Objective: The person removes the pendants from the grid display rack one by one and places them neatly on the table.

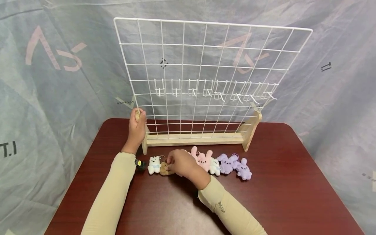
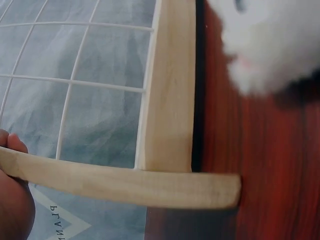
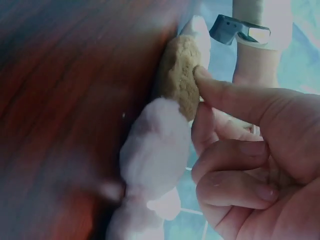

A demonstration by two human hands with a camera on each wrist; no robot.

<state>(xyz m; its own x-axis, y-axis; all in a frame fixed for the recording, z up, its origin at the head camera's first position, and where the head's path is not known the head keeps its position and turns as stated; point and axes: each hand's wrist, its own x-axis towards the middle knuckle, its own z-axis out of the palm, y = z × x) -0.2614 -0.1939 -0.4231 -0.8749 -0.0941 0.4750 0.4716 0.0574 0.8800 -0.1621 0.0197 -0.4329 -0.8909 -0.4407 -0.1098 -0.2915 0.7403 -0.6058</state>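
My left hand (image 1: 136,129) grips the top of the left wooden upright (image 2: 190,190) of a stand that carries a white wire grid (image 1: 206,23). At the table below, my right hand (image 1: 185,164) is over a row of plush keychains. Its thumb and forefinger pinch a brown plush keychain (image 3: 181,67); the other fingers are curled. A white bear plush keychain (image 1: 154,165) lies just left of the brown one. To the right are a pink rabbit-eared plush keychain (image 1: 203,161), a white one (image 1: 215,167) and two purple ones (image 1: 227,164). My right hand hides part of the row.
Several white hooks (image 1: 176,91) hang in a line across the grid. The stand's wooden base bar (image 1: 195,140) lies behind the plush row, and its right upright (image 1: 252,130) stands at the far side. Grey printed fabric (image 1: 73,98) surrounds the dark red table (image 1: 279,182).
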